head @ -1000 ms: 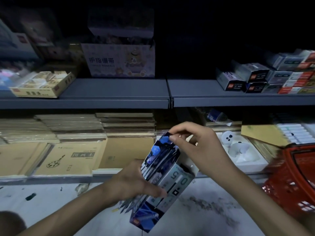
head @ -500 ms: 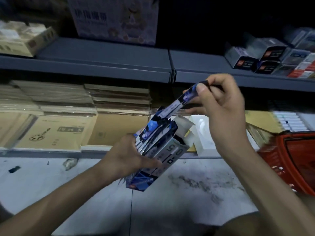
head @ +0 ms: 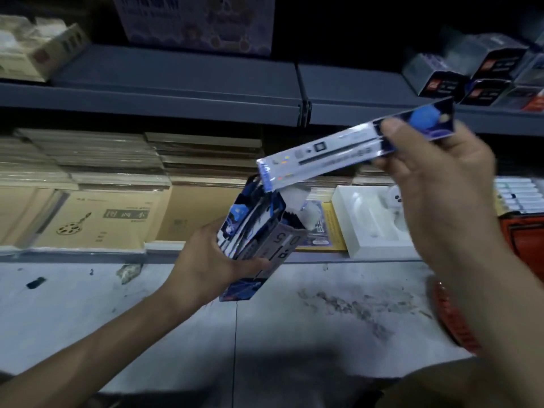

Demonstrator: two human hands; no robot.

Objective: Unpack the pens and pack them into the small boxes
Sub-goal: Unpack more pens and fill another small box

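Early going, I'd judge: left hand curls round the open pen box, crammed with packs yet to come out, while one pen pack hangs clear just above its mouth, pinched at the far end by right hand, nothing repacked yet.

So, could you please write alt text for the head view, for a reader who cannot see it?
The right hand pinches one flat pen pack by its top end, its lower end just above an open box of more packs that the left hand grips. Behind are grey shelves of stationery; a red basket sits at the right.
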